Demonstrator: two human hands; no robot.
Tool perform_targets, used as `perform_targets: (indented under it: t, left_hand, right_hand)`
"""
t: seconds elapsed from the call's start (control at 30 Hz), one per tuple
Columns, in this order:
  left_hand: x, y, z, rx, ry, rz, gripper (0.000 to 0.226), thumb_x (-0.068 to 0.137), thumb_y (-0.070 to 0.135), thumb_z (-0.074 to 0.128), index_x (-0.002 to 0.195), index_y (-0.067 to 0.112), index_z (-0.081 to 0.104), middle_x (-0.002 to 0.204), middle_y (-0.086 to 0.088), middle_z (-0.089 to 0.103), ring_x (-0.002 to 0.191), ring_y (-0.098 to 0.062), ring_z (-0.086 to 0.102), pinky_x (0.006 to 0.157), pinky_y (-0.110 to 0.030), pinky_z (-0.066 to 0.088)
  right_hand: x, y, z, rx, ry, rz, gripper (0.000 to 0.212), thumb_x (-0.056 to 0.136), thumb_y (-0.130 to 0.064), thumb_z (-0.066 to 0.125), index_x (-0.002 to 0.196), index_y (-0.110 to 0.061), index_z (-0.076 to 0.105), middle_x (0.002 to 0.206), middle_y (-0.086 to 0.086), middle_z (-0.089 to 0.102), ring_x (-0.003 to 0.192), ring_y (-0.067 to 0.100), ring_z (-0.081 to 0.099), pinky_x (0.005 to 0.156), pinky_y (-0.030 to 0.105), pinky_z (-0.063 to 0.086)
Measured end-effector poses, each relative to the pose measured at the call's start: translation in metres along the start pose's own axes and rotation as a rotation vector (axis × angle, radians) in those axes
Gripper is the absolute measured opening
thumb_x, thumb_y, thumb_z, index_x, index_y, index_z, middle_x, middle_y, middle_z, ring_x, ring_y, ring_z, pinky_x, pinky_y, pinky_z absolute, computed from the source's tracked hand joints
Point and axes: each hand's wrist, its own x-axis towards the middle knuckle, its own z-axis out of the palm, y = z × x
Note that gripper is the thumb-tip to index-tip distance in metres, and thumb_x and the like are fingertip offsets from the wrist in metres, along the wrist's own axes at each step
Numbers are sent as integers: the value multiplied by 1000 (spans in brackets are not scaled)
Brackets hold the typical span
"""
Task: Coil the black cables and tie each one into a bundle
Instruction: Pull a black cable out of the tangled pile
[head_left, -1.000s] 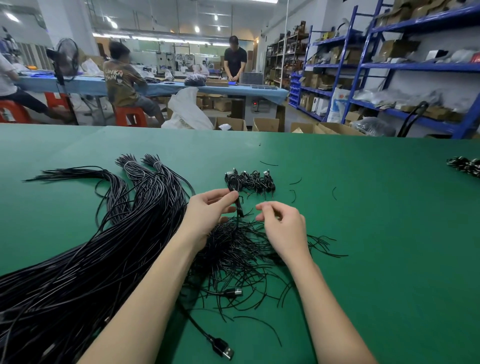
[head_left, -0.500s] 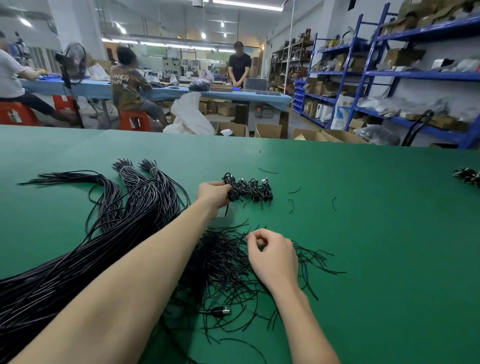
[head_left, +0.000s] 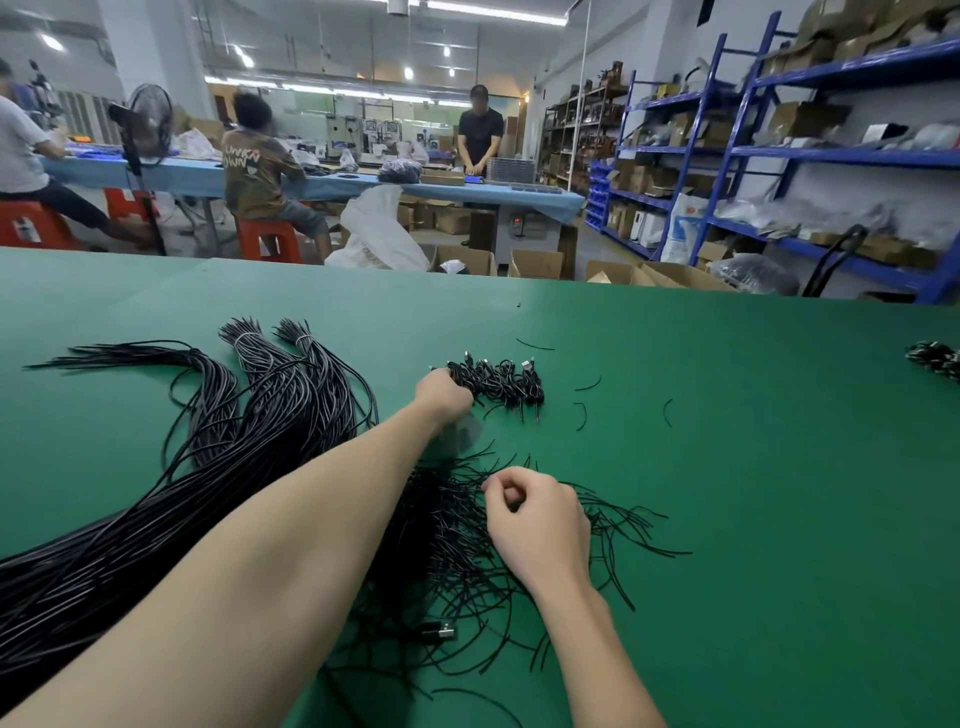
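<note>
Left hand (head_left: 444, 397) grips the bundles (head_left: 496, 382) at 12 o'clock, fingers curled. Right hand (head_left: 535, 525) pinches a tie above the ties heap (head_left: 467, 545). Loose cables (head_left: 208, 467) fan toward 9 on the surface (head_left: 727, 467): light, limp, springy; best gripped mid-coil.

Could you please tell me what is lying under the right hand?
The right hand rests on a tangled pile of thin black ties on the green table. Whatever its curled fingers pinch is hidden.
</note>
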Motion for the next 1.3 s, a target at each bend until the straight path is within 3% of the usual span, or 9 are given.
perform_targets:
  t: [0.2,0.37,0.5,0.63,0.7,0.8,0.93,1.03,1.3]
  left_hand:
    - [-38,-2,-15,-61,105,111,40,97,15,58,137,10,57,133,-9,63,117,-21,59,104,-29,44]
    - [-104,-13,-18,-19,68,325,12,93,29,66,103,25,70,97,13,70,90,-7,66,87,-21,49]
    - [-139,-27,-15,60,60,409,5,92,31,64,91,33,69,92,18,71,88,-6,67,85,-25,52]
    - [-147,-30,-18,113,34,428,9,92,34,62,95,33,71,94,19,71,93,-8,67,88,-36,55]
    - [-149,-31,-22,139,52,418,12,92,36,61,98,33,71,98,17,72,97,-11,66,89,-36,54]
    - [-147,-37,-27,276,174,378,19,96,35,56,105,29,71,108,10,72,106,-17,61,89,-31,48]
    - [-140,-48,-36,591,340,179,32,101,35,43,122,18,60,130,-7,59,123,-29,43,100,-42,37]
    - [-136,-60,-42,749,329,14,44,103,39,36,132,11,52,143,-16,47,136,-34,31,108,-48,29]
    - [-130,-68,-45,778,310,-107,62,104,48,25,133,4,57,144,-21,46,139,-36,28,114,-51,20]
  right_hand:
    - [2,1,1,-3,4,2,27,98,-40,55,78,-28,69,56,-14,59,55,5,54,52,21,35]
    - [1,1,1,-14,42,-10,25,96,-40,57,78,-29,69,59,-16,62,60,6,56,52,20,36]
    - [3,2,-1,120,106,-66,18,94,-37,61,78,-30,67,60,-22,61,50,7,52,49,25,40]
    - [6,3,-4,341,156,-138,10,95,-30,64,87,-31,70,64,-18,63,50,5,50,55,25,47]
    - [5,2,-3,364,153,-148,11,95,-29,65,86,-33,71,65,-17,64,54,5,54,56,19,46]
    - [5,2,-1,348,147,-128,12,95,-30,64,86,-36,71,70,-16,67,61,7,61,63,26,52]
    - [4,3,0,334,110,-111,13,96,-30,63,89,-33,74,73,-17,69,67,5,64,67,32,58]
    - [3,1,1,336,78,-104,14,97,-29,62,89,-32,74,72,-10,71,69,8,66,70,38,60]
    - [-1,-2,4,307,8,-113,17,97,-30,61,87,-32,75,71,-7,71,68,8,65,68,30,57]
